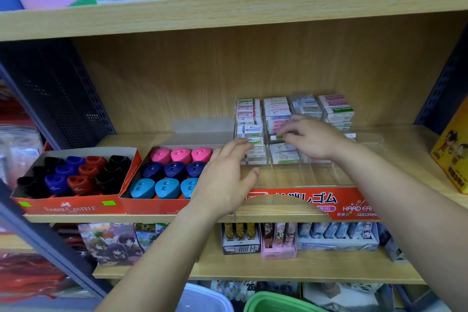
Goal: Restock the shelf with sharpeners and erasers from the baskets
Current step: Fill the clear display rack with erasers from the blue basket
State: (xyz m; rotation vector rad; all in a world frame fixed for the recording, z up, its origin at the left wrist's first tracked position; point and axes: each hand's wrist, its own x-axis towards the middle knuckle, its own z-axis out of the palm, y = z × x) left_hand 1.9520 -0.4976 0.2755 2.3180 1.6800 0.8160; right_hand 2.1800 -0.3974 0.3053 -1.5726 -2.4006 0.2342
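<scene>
A clear plastic eraser display [304,200] with a red label strip sits on the middle shelf, with several rows of boxed erasers [276,111] stacked at its back. My right hand [309,137] reaches into the display and pinches a small white and green eraser [277,137] over the second row. My left hand [225,177] hovers with fingers straight at the display's left front corner, fingertips near the first eraser row. Two red cardboard boxes of sharpeners stand to the left: one [73,177] with black, blue and red ones, one [172,172] with pink, navy and teal ones.
The shelf [395,139] has bare wood right of the erasers, then a yellow box [453,154] at the far right. The shelf above holds pink and orange boxes. Below are packs of stationery, and a green basket [276,303] and a white one [202,299] at the bottom.
</scene>
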